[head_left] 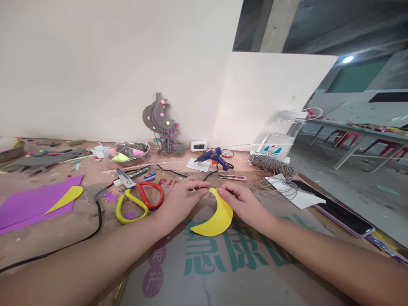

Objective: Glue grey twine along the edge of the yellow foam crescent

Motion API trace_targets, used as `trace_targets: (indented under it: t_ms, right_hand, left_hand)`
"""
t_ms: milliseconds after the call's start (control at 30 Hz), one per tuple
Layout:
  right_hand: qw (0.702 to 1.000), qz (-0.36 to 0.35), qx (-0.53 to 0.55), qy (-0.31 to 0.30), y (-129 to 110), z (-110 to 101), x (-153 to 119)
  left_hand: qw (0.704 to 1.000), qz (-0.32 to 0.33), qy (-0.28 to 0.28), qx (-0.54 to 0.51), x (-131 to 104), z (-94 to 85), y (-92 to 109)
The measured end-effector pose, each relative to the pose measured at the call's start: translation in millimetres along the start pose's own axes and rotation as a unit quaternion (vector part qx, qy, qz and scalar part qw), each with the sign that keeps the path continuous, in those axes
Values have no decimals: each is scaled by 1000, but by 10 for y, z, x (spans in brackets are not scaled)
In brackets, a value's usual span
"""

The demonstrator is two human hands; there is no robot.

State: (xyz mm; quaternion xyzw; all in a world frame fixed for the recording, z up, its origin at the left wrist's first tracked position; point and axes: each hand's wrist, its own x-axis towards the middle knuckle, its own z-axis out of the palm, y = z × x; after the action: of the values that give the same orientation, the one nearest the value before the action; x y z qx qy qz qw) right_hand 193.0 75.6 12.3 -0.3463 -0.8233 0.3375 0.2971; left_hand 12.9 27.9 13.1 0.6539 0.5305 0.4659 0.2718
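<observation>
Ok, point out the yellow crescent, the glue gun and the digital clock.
Yellow crescent (224,217), head view: its wide middle.
Glue gun (212,156), head view: its blue body.
Digital clock (199,146), head view: its display.

Along the back edge of the table (32,240), left to right, I have bowl (129,163), clock (198,145) and bottle (276,143); phone (338,211) by the right edge, scissors (128,183) before the bowl, glue gun (212,155) before the clock, moon (221,216) before that.
</observation>
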Motion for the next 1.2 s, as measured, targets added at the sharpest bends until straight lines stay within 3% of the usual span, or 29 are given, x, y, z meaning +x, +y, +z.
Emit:
trace_targets:
  t_ms: [133,300,533,1200]
  right_hand:
    - [1000,0,29,9,-1,3,0]
    - [999,2,32,7,-17,12,-9]
    - [1000,2,26,13,-49,14,-19]
    - [1000,3,4,-4,-65,-5,-28]
  left_hand:
    - [1000,-1,5,-25,-10,4,7]
    - [999,28,25,15,-23,1,-2]
    - [999,26,6,34,-41,-7,31]
    - [998,40,19,49,-22,-14,-1]
